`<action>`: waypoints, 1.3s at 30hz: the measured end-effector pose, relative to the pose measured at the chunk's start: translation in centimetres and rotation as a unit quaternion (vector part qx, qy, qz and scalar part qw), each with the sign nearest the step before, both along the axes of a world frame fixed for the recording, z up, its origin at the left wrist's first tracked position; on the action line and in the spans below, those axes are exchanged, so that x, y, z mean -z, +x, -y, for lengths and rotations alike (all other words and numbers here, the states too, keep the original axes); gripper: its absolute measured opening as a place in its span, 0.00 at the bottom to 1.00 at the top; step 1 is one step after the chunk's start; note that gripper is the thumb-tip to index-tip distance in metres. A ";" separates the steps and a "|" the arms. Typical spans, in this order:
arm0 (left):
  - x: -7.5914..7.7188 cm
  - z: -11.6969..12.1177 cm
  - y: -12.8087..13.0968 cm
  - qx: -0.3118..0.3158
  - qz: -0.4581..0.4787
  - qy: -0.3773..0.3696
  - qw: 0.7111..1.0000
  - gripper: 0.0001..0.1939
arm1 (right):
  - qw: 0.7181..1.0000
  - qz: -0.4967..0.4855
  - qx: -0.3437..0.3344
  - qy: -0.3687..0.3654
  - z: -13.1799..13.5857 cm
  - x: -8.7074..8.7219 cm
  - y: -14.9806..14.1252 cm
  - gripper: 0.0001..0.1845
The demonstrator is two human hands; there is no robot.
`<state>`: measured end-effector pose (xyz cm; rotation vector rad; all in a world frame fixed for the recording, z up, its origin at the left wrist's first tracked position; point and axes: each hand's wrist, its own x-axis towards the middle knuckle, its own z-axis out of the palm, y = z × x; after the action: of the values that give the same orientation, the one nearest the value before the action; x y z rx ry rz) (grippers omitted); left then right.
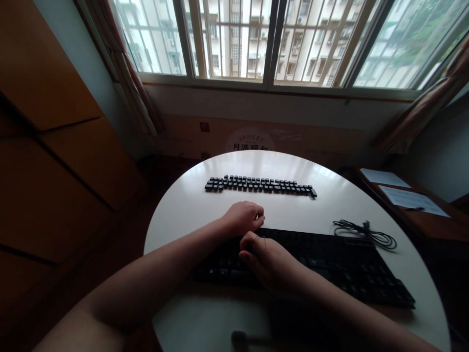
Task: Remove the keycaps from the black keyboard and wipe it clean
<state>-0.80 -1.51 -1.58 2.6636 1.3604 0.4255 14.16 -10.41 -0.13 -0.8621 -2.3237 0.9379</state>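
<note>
A black keyboard [330, 254] lies across the white round table, partly covered by my forearms. My left hand [245, 217] is curled closed at the keyboard's far edge; whatever its fingers hold, if anything, is hidden. Just nearer, over the keyboard's keys, my right hand [269, 259] is closed in a pinch. Thin wire loops of what looks like a keycap puller [261, 239] stick out above its fingers. Several loose black keycaps [260, 184] stand in rows on the table beyond both hands.
The keyboard's coiled black cable [377, 237] rests at the right of the white table [176, 215]. A dark-headed brush [240, 337] lies near the front edge. Papers and a pen sit on a brown side table [450, 227]. A barred window is behind.
</note>
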 end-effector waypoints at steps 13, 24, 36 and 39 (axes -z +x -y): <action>-0.7 0.5 0.0 -0.013 -0.008 0.000 1.000 0.11 | 0.995 -0.094 0.033 0.022 0.4 2.0 0.0 0.06; -1.1 0.7 -0.1 0.005 -0.018 0.002 1.000 0.09 | 0.985 -0.145 0.092 -0.008 0.0 -1.7 2.8 0.10; -3.4 1.7 -0.7 0.150 0.139 0.028 0.979 0.13 | 0.986 -0.039 0.127 0.100 -3.3 -2.4 6.7 0.08; -3.4 1.7 -0.7 0.166 0.139 0.024 0.976 0.11 | 0.988 -0.033 0.107 0.104 -2.9 -2.4 6.5 0.08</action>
<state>-1.45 -3.16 1.87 2.6693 0.8199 0.7579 20.65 -7.50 2.32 -0.9538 -2.1741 0.6127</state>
